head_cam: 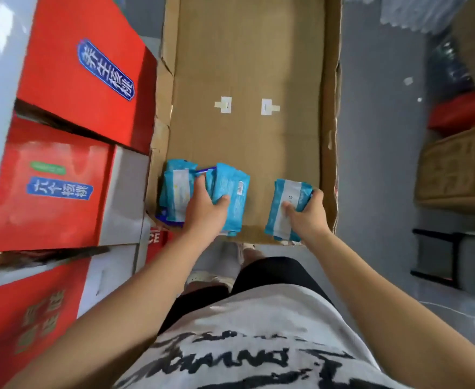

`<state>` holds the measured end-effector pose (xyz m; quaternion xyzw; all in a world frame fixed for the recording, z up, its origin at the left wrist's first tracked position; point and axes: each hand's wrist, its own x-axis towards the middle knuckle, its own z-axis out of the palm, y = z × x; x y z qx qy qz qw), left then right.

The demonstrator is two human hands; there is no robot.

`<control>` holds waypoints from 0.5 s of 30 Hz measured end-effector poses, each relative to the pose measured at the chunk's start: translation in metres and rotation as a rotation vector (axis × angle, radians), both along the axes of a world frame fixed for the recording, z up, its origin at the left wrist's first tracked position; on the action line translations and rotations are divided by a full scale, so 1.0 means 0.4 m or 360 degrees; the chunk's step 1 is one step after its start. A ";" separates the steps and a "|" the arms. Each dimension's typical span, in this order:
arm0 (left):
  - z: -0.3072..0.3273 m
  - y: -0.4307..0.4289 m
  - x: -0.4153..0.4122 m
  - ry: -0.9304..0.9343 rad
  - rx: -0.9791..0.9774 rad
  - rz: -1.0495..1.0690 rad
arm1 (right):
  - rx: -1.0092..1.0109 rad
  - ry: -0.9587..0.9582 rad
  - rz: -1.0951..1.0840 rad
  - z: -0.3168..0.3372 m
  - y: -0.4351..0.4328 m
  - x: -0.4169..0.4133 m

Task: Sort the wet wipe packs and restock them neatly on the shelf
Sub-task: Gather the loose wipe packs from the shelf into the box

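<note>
A big flat cardboard box (247,66) lies open on the floor in front of you. Red boxes (62,66) are stacked just beside its left edge. Both your arms reach down and forward, almost straight, to the near end of the cardboard.

The bunch of blue packs (174,192) sits in the near left corner of the cardboard, some standing on edge and leaning on each other. Your left hand (205,209) is on top of the bunch, palm down. Its thumb presses one pack, and its fingers seem to curl in between the others, but the picture is blurry there.

The small stack (281,220) lies near the right edge. Your right hand (308,213) grips it, thumb on top and fingers wrapped around its side.
</note>
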<state>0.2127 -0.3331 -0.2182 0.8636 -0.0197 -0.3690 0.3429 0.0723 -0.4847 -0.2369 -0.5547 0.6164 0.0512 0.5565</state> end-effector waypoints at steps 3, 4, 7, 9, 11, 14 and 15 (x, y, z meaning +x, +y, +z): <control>-0.057 -0.074 0.003 0.0039 0.0025 -0.0120 | 0.0010 -0.0038 0.0012 -0.038 -0.013 0.008; -0.074 -0.088 0.006 0.0037 0.0026 -0.0192 | 0.0008 -0.0038 0.0025 -0.048 -0.016 0.012; -0.112 -0.109 0.020 0.0004 0.0026 -0.0541 | -0.0006 -0.0013 0.0087 -0.080 -0.029 0.015; -0.135 -0.111 0.030 0.0013 0.0018 -0.0725 | 0.0002 0.0010 0.0129 -0.097 -0.039 0.017; -0.156 -0.114 0.044 -0.0023 0.0048 -0.0879 | 0.0010 0.0031 0.0158 -0.112 -0.045 0.017; -0.176 -0.111 0.072 -0.0302 0.0294 -0.1271 | 0.0000 0.0101 0.0220 -0.132 -0.040 0.027; -0.178 -0.109 0.081 -0.0428 0.0389 -0.1397 | -0.0012 0.0123 0.0243 -0.136 -0.036 0.033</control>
